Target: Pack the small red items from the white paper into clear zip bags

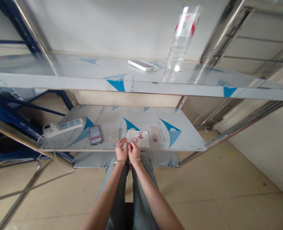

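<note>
Two bare forearms reach forward nearest the camera, above legs in blue jeans; each wrist carries a bracelet. Work is at the front edge of the lower shelf, a metal surface bearing film printed with blue triangles. Items are recorded left to right.

At the left end lies a white power strip, its cable looping down past the shelf edge. Next is a dark-edged item, pixelated and not identifiable. A clear flat packet lies flat between that item and the hands.

The left hand has thumb and fingertips drawn together, pinching a small translucent piece from its left. The right hand stands just beside it, fingertips likewise closed on the piece's near edge. Both pinch points are small in view. The piece is in front of a white sheet with red marks, which lies on the shelf just beyond the fingers.

On the upper shelf, a white-edged phone lies flat. Below, right of the sheet, lies a clear packet with reddish contents. Farther right, above, a clear bottle stands upright, its label white and red.
</note>
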A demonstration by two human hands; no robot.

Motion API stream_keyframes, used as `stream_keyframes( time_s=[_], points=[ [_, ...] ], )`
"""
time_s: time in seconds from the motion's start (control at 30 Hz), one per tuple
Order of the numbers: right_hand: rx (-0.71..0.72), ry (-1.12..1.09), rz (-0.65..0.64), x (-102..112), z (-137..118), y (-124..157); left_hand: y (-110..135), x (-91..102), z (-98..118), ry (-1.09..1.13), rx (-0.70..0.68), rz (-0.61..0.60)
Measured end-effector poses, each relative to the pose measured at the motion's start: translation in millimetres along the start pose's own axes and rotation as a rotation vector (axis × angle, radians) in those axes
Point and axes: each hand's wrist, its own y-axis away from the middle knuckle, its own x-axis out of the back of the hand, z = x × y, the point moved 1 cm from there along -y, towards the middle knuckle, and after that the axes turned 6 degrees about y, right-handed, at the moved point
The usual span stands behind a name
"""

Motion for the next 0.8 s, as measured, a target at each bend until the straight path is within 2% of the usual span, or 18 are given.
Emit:
stream_keyframes(
  time_s=[0.13, 0.23, 0.33, 0.4, 0.47, 0.53, 0.6, 0.7, 0.8],
  points=[
    [0.002, -0.174, -0.041, 3.4, -7.0, -0.4, 0.2, 1.2, -7.7, -0.057, -0.015, 0.065],
    [-0.128, -0.378, -0.032, 2.0, -6.8, -3.1, 0.0, 0.7, -11.7, -0.065, -0.041, 0.060],
    [-0.405, -0.673, -0.050, -4.0, -1.6, -9.6, 0.3, -0.7, -9.1, -0.096, -0.049, 0.045],
    [-0.647, -0.908, -0.138, -9.0, 1.4, -14.2, 0.9, -2.0, -5.3, -0.109, -0.037, 0.025],
    [-0.809, -1.139, -0.275, -12.1, 1.1, -17.7, 1.8, -3.5, -1.6, -0.108, -0.037, -0.004],
    [-0.828, -1.315, -0.410, -12.2, -1.8, -19.4, 2.5, -4.9, 1.2, -0.093, -0.048, -0.033],
    [-0.778, -1.398, -0.494, -10.3, -5.1, -19.2, 2.6, -6.1, 2.8, -0.065, -0.039, -0.049],
    [-0.750, -1.434, -0.538, -8.1, -7.3, -17.4, 2.5, -7.4, 4.8, 0.013, 0.019, -0.018],
    [-0.766, -1.449, -0.523, -8.8, -4.8, -17.1, 3.8, -8.7, 7.4, 0.120, 0.068, 0.047]
  ],
)
